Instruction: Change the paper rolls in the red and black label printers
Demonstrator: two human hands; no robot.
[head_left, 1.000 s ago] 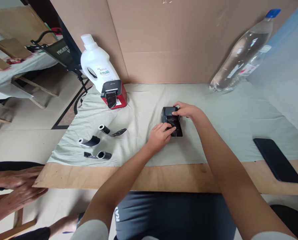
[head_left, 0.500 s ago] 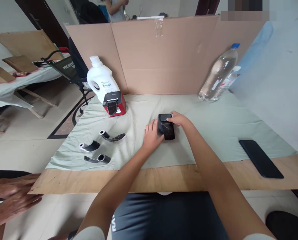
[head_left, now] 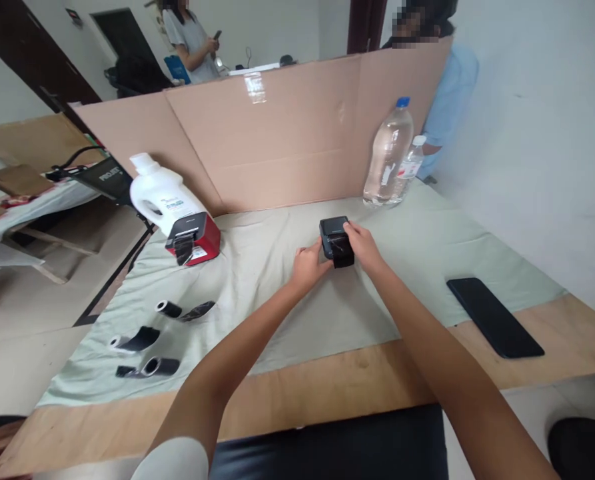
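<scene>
A small black portable printer (head_left: 332, 227) stands on the cloth in front of me, with a dark strip (head_left: 344, 256) coming out of its near side. My left hand (head_left: 308, 268) is closed against the printer's left side, its thumb reaching toward the bottom of the strip. On the opposite side, my right hand (head_left: 364, 248) grips the printer, the thumb near its top edge. Some of the fingers on both hands are hidden. To the left lie three dark rolls with loose ends: one roll (head_left: 168, 309), a second roll (head_left: 136, 341) and a third roll (head_left: 163, 366).
A red and black printer (head_left: 208, 239) with its own dark strip stands beside a white jug (head_left: 160, 193). Clear bottles (head_left: 388, 157) lean near the cardboard screen (head_left: 287, 147). A black phone (head_left: 494, 317) lies at right. Other people are behind the screen and at lower left.
My view has shifted and tilted. My left fingers, stretched out beside the printer before, are now curled in against its left side. My right hand stays on the printer.
</scene>
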